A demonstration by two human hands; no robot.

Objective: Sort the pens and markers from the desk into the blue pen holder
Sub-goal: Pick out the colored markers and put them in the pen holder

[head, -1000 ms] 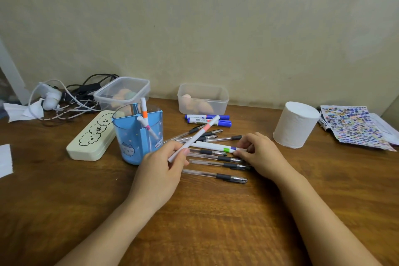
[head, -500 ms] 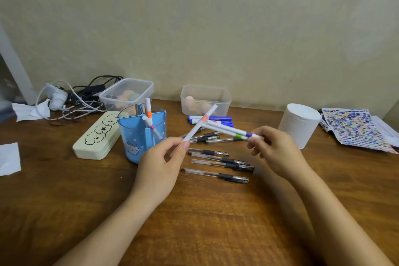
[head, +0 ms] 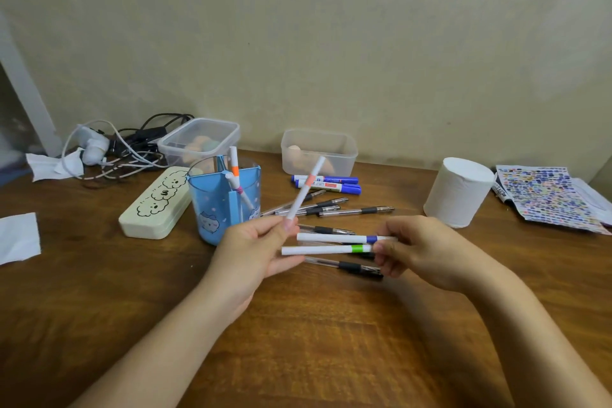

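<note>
The blue pen holder [head: 212, 205] stands left of centre with two white markers in it. My left hand [head: 255, 252] pinches the lower end of a white marker with a pink band [head: 306, 190], tilted up to the right. My right hand [head: 420, 250] holds two white markers level by their right ends, one with a blue band [head: 334, 237], one with a green band [head: 321, 250]; their left ends reach my left hand's fingers. Several clear ballpoint pens [head: 351, 210] and two blue whiteboard markers [head: 326, 184] lie on the desk behind and under my hands.
A cream pencil case [head: 152, 205] lies left of the holder. Two clear plastic boxes [head: 319, 151] stand by the wall, beside tangled cables [head: 126, 149]. A white paper roll [head: 458, 192] and a sticker sheet [head: 546, 195] sit at the right. White paper [head: 18, 237] lies far left.
My right hand lifted the blue-banded and green-banded markers off the desk and brought them leftward and level, toward my left hand. The pink-banded marker in my left hand tipped more upright.
</note>
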